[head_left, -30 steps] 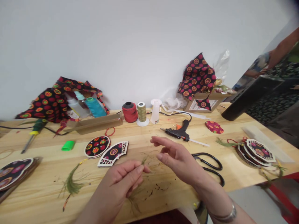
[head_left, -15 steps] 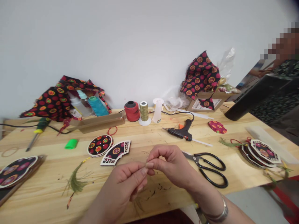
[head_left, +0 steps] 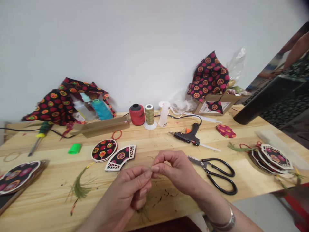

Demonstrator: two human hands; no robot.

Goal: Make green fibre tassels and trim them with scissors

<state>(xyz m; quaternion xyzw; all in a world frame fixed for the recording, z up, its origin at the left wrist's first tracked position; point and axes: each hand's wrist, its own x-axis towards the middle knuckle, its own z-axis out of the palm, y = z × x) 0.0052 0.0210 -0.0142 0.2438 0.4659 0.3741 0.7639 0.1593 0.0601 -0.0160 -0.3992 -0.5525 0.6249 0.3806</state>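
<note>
My left hand [head_left: 134, 188] and my right hand [head_left: 172, 170] meet fingertip to fingertip above the front of the table. Both are closed in a pinch, and whatever lies between the fingers is too small to make out. A fan-shaped ornament [head_left: 121, 157] with a pale frame lies just beyond my left hand, beside a round ornament [head_left: 103, 150] with a red cord loop. Further left is a green tassel [head_left: 80, 187]. Black-handled scissors [head_left: 212, 170] rest right of my right hand, and a black hot glue gun [head_left: 187, 134] lies behind it. Dark scraps are scattered below the hands.
Red thread [head_left: 137, 115], olive thread [head_left: 150, 116] and blue thread [head_left: 101, 109] stand along the back. Stacked ornaments [head_left: 275, 157] lie at right, a screwdriver [head_left: 38, 138] at left. A cardboard box [head_left: 229, 103] holds patterned fabric [head_left: 209, 77]. Another person's arm [head_left: 298, 48] shows at far right.
The hands stay pinched together in nearly the same place, with the left fingers curled slightly more. The whole view has shifted a little. At far right the other person has moved.
</note>
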